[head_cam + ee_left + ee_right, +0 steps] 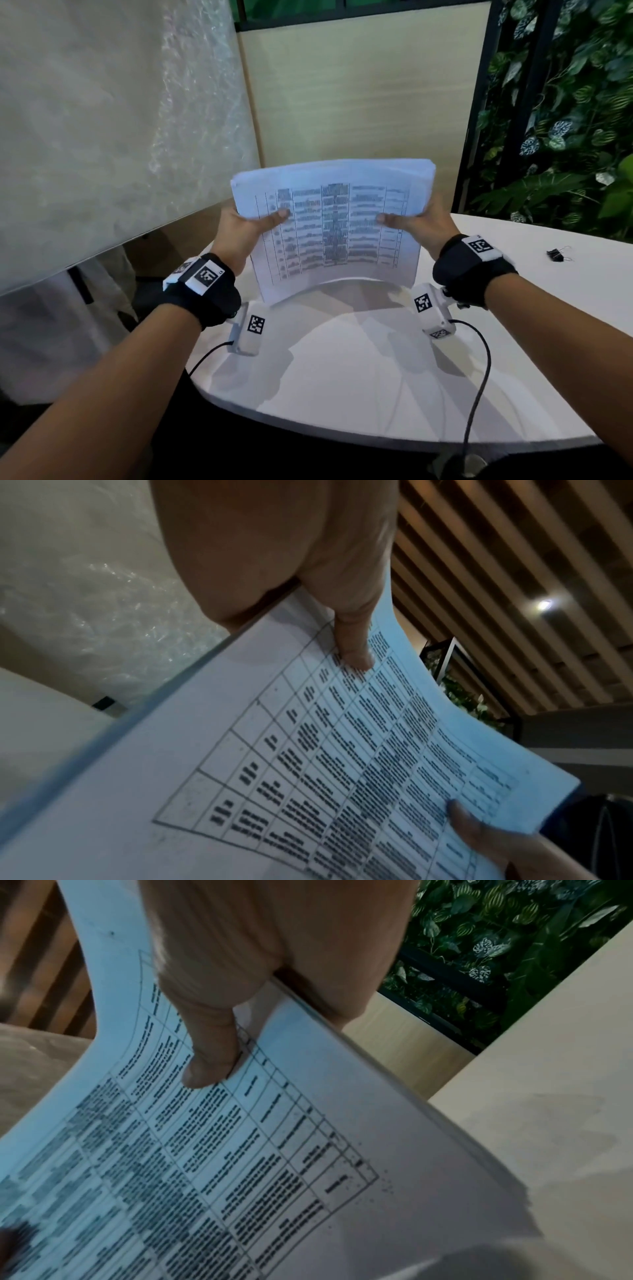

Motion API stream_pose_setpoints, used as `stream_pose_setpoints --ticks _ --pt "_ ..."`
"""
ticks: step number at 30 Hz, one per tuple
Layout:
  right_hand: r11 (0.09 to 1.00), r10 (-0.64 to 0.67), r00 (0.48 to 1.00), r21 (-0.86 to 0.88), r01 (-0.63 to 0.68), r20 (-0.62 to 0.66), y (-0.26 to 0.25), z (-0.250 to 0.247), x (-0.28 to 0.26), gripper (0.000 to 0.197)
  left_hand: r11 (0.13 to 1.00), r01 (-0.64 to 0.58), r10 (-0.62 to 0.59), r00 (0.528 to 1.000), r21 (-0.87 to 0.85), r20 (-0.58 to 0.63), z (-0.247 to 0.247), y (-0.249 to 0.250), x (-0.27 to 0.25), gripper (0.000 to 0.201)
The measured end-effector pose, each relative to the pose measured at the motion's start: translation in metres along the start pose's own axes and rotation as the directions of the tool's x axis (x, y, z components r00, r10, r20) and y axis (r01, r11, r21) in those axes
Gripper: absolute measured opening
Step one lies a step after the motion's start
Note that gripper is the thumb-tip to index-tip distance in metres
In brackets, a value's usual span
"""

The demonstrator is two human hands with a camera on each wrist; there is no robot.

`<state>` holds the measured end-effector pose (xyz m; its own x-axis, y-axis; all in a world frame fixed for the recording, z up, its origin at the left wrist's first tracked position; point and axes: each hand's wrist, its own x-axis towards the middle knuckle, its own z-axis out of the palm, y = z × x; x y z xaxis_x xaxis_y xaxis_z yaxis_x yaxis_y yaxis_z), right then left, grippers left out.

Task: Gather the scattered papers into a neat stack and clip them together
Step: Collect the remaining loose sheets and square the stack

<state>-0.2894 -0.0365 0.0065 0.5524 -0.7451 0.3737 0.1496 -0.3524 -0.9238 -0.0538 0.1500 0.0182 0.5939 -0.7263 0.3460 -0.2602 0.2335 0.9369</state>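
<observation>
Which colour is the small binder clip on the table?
Black, with thin wire handles; the head view shows it best.

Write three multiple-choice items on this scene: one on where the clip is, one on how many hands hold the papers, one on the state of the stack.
1. Where is the binder clip?
A. on the table, to the right of the right hand
B. clamped on the papers
C. in the left hand

2. How many hands hold the papers?
A. none
B. one
C. two

3. How are the papers held?
A. flat on the table
B. raised on edge, bowed
C. scattered loose

Key: 1 A, the clip lies alone on the white top. 2 C, a thumb presses the printed sheet at each side. 3 B, the lower edge curves at the table.
</observation>
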Motion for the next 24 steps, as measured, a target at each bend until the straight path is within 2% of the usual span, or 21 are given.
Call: stream_pose_setpoints --ticks 2,4,6,9,10,12,14,16,18,19,20,21,22,23,24 --pt "0.999 0.051 0.999 -0.020 -0.051 0.017 0.011 -0.001 -0.006 0.066 0.993 0.100 -0.101 0.995 0.063 0.000 0.002 -0.011 -0.006 0.037" --pt "0.995 0.077 0.996 -0.061 -0.074 0.038 0.018 -0.004 -0.010 0.052 0.986 0.149 -0.149 0.989 0.075 -0.008 0.004 -0.012 -0.011 0.033" --pt "0.996 0.084 0.996 -0.033 -0.082 0.039 0.015 -0.007 -0.010 0.041 0.989 0.148 -0.148 0.987 -0.005 -0.064 0.003 -0.003 -0.006 0.036" --pt "0.996 0.081 0.996 0.031 -0.082 0.025 0.008 -0.010 -0.003 0.052 0.977 0.156 -0.182 0.966 -0.146 -0.183 0.000 0.020 0.016 0.077" --pt "0.995 0.089 0.996 0.045 -0.090 0.017 0.008 -0.009 0.000 0.061 0.975 0.161 -0.192 0.957 -0.151 -0.218 0.002 0.026 0.023 0.080" --pt "0.993 0.099 0.995 0.065 -0.100 0.025 0.010 -0.007 0.001 0.074 0.979 0.154 -0.185 0.943 -0.131 -0.276 0.009 0.031 0.029 0.051" --pt "0.993 0.101 0.994 0.053 -0.103 0.042 0.015 -0.004 -0.002 0.065 0.985 0.152 -0.170 0.931 -0.079 -0.324 0.016 0.029 0.031 0.026" --pt "0.996 0.088 0.996 0.017 -0.089 0.017 0.018 0.000 -0.006 0.043 0.993 0.120 -0.118 0.933 -0.015 -0.339 0.018 0.030 0.030 0.021" --pt "0.997 0.071 0.997 -0.030 -0.072 -0.035 0.019 0.002 -0.006 0.034 0.986 0.094 -0.043 0.939 0.135 -0.342 0.016 0.040 0.033 0.019" --pt "0.997 0.073 0.995 -0.036 -0.075 -0.062 0.017 0.003 -0.006 0.032 0.956 0.078 0.020 0.944 0.283 -0.329 0.014 0.050 0.036 0.024" --pt "0.996 0.078 0.994 -0.036 -0.081 -0.077 0.015 0.004 -0.005 0.032 0.878 0.042 0.103 0.956 0.476 -0.275 0.013 0.062 0.038 0.031" --pt "0.996 0.078 0.994 -0.033 -0.081 -0.073 0.010 0.005 -0.003 0.033 0.742 -0.031 0.185 0.970 0.670 -0.160 0.015 0.077 0.038 0.043" --pt "0.997 0.064 0.996 -0.035 -0.066 -0.054 0.006 0.007 -0.002 0.036 0.578 -0.145 0.236 0.972 0.803 0.005 0.021 0.092 0.038 0.062" --pt "0.998 0.043 0.998 -0.040 -0.044 -0.035 0.000 0.011 -0.001 0.037 0.433 -0.275 0.234 0.954 0.859 0.187 0.028 0.107 0.038 0.083" --pt "0.999 0.025 0.999 -0.043 -0.026 -0.024 -0.007 0.015 0.000 0.036 0.346 -0.370 0.173 0.928 0.862 0.329 0.038 0.121 0.038 0.096"
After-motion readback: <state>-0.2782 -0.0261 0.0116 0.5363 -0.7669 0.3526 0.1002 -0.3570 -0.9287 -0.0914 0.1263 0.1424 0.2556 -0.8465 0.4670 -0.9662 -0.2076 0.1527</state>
